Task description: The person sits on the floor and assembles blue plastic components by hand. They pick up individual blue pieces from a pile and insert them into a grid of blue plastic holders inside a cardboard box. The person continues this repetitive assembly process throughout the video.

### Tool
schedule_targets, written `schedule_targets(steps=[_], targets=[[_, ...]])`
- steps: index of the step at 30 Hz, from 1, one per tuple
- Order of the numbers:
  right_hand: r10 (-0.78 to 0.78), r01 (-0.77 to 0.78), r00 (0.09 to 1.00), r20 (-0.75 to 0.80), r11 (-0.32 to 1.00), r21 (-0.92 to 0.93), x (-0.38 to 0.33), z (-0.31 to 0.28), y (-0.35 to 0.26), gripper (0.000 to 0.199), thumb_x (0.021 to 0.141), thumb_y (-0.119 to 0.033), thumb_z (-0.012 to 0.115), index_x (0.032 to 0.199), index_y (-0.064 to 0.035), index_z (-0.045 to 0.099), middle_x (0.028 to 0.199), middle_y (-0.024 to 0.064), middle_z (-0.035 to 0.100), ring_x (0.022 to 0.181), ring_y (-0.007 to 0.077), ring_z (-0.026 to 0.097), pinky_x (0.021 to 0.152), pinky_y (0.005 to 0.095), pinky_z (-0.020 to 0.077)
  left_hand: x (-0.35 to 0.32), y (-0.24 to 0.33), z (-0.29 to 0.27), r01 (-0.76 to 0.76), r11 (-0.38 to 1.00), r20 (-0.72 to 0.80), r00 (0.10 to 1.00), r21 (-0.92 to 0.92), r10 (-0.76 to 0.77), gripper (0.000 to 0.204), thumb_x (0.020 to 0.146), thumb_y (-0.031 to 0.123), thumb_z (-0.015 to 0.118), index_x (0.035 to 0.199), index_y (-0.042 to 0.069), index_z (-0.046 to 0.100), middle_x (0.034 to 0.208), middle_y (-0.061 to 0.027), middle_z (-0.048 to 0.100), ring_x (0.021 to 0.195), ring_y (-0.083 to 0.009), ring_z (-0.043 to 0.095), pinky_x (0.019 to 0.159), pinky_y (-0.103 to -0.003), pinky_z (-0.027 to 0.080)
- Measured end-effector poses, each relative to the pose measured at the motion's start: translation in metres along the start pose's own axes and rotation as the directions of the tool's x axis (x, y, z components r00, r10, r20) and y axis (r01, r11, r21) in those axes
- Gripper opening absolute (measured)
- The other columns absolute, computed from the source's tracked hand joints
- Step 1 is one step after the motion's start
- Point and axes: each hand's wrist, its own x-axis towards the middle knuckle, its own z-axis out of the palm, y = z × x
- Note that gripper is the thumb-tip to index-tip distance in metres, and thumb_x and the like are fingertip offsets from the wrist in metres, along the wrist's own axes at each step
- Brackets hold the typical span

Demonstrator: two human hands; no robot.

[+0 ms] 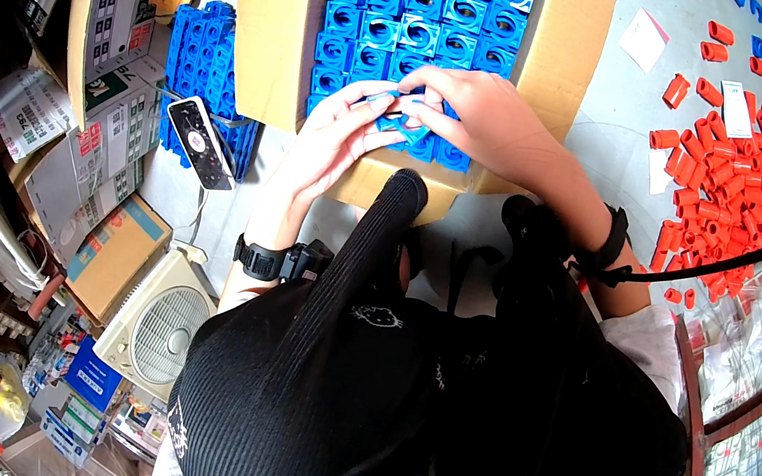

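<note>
My left hand (346, 131) and my right hand (468, 111) meet over the near end of an open cardboard carton (272, 18). Between their fingertips is a small blue plastic piece (407, 131), partly covered by the fingers, so its full shape is hidden. Both hands are closed on it. Rows of square blue plastic parts (420, 33), each with a round hole, fill the carton below and beyond my hands.
To the left, more blue parts (200, 56) are stacked on the floor, with a phone-like device (202, 143) leaning there. A box fan (159, 327) stands nearer on the left. Many red plastic tubes (713, 183) are heaped on the right. A dark strap (720, 260) runs from my right wrist.
</note>
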Motion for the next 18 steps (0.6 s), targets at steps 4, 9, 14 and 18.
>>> schedule_targets(steps=[4,9,14,18], targets=[[-0.003,-0.016,0.995,0.095,0.979,0.205,-0.001,-0.011,-0.008,0.020,0.086,-0.021,0.069,0.093,-0.0037,0.060,0.072,0.0095,0.065,0.070,0.0266,0.064,0.066,0.0323,0.0477,0.004,0.006,-0.001,0.030,0.999,0.063,0.998,0.021,-0.031,0.032,0.102,0.018,0.049,0.124,-0.006,0.051,0.112,-0.0165,0.063,0.101,-0.0221,0.066,0.085,-0.035,0.058],[-0.106,0.103,0.994,0.032,0.990,0.098,-0.001,0.000,0.008,0.023,0.083,-0.028,0.072,0.089,-0.0074,0.064,0.073,0.0100,0.065,0.068,0.0280,0.063,0.061,0.0369,0.0470,0.004,0.002,-0.001,0.060,0.998,0.105,0.992,0.035,-0.064,0.035,0.103,0.019,0.046,0.126,-0.007,0.049,0.118,-0.0175,0.061,0.103,-0.0224,0.066,0.091,-0.037,0.056],[0.022,-0.007,0.997,-0.072,0.979,0.206,-0.002,0.004,0.002,0.026,0.083,-0.028,0.072,0.085,-0.0046,0.060,0.075,0.0106,0.063,0.068,0.0276,0.063,0.061,0.0355,0.0478,0.003,0.000,-0.001,0.045,0.999,0.163,0.986,-0.028,-0.040,0.034,0.104,0.019,0.043,0.129,-0.004,0.048,0.121,-0.0185,0.060,0.110,-0.0260,0.063,0.096,-0.042,0.053],[-0.074,0.096,0.967,-0.244,0.992,0.081,-0.003,0.009,0.004,0.030,0.083,-0.031,0.072,0.091,-0.0048,0.061,0.083,0.0115,0.059,0.070,0.0284,0.064,0.062,0.0359,0.0491,0.003,0.005,0.013,0.072,0.972,0.154,0.987,-0.224,-0.038,0.036,0.105,0.020,0.039,0.125,-0.009,0.049,0.120,-0.0213,0.060,0.111,-0.0298,0.063,0.098,-0.045,0.052]])
